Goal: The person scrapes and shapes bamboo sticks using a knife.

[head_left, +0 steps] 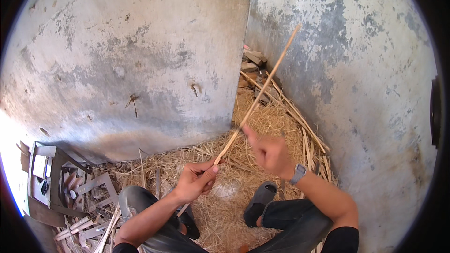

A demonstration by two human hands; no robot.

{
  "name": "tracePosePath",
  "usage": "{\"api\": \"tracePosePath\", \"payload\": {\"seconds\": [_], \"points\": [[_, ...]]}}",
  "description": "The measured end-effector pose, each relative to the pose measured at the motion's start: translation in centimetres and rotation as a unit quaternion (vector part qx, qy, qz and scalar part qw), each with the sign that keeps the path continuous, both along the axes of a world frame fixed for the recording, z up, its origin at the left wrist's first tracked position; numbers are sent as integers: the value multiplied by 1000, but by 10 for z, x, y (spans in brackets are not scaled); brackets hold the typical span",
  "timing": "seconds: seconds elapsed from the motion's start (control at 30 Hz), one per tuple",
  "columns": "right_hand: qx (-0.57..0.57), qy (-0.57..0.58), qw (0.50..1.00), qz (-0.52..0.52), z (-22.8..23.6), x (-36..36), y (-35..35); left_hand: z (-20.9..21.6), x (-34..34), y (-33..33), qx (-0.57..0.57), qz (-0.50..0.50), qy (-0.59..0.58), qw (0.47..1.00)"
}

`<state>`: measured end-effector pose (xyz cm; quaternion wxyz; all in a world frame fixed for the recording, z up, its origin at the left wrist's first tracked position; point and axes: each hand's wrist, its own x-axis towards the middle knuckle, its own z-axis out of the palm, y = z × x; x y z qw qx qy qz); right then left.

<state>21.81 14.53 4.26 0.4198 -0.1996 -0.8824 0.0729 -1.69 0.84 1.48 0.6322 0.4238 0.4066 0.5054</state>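
Observation:
A long, thin split stick [270, 77], pale like bamboo or wood, slants from between my knees up toward the wall corner. My left hand [196, 179] is closed round its lower part, thumb on top. The stick's lower end shows below that hand, near my left foot. Farther up, my right hand [273, 155] is beside the stick, its index finger reaching to the stick's edge and its other fingers curled. A small dark spot shows at that fingertip. Whatever the curled fingers hold, if anything, is hidden. A watch [298, 173] is on my right wrist.
Straw and shavings [225, 215] cover the floor between my feet. More long strips [300, 117] lie along the right wall [365, 89]. Bricks [253, 58] sit in the corner gap. At left stand a dark frame-like stand [54, 182] and scrap pieces [96, 192].

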Motion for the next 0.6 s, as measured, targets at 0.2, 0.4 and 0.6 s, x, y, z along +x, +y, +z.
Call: {"api": "tracePosePath", "payload": {"seconds": [0.2,0.4,0.6], "points": [[-66,36,997,16,-13,-18,-20,1,2,1,11,20,26,999],[-101,29,994,-19,6,-14,-3,8,6,2,12,23,21,999],[-143,50,985,-82,24,-17,6,14,4,1,1,24,-9,1000]]}}
